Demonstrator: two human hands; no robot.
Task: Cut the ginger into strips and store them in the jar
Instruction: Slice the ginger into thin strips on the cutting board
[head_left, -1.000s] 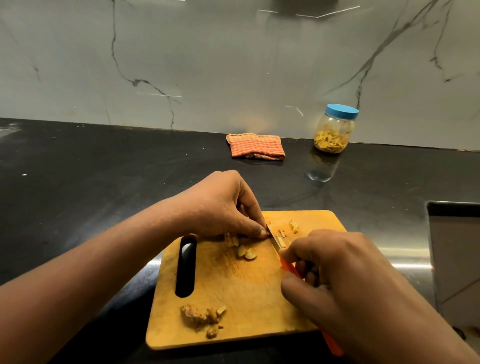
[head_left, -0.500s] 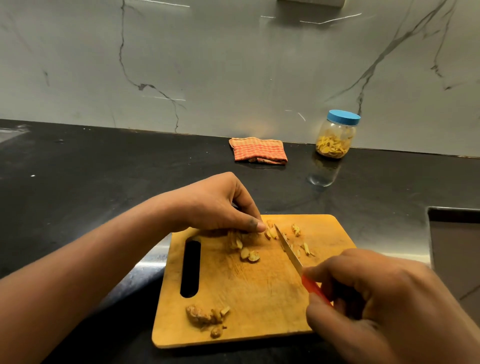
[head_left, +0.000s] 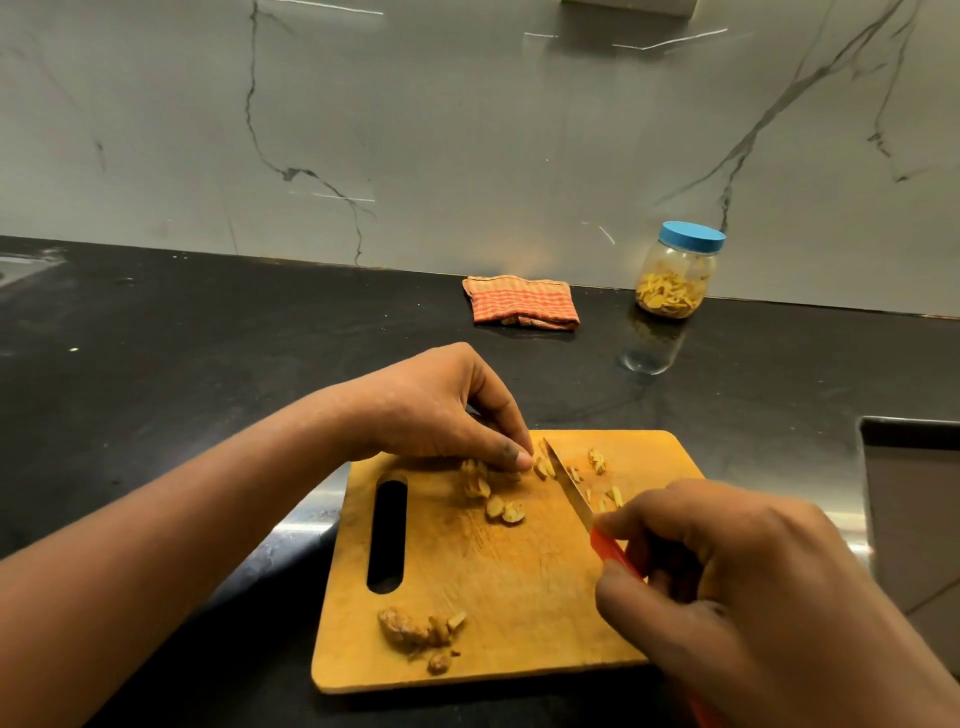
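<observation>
A wooden cutting board (head_left: 519, 582) lies on the black counter. My left hand (head_left: 441, 410) curls over ginger slices (head_left: 480, 480) at the board's far edge, fingertips pressing a piece (head_left: 540, 467) beside the blade. My right hand (head_left: 737, 587) grips the red-handled knife (head_left: 571, 488), its blade angled down onto the board between the held piece and cut strips (head_left: 602, 488) on its right. Ginger scraps (head_left: 415, 631) lie at the board's near left. The clear jar (head_left: 678, 273) with a blue lid stands by the wall, partly filled with ginger.
A folded orange checked cloth (head_left: 522, 301) lies near the wall, left of the jar. A sink edge (head_left: 909, 431) shows at the right. The marble wall runs behind the counter (head_left: 156, 338).
My right hand pulled the knife back toward me and right, then set the blade down beside my left fingertips again. More cut strips lie right of the blade.
</observation>
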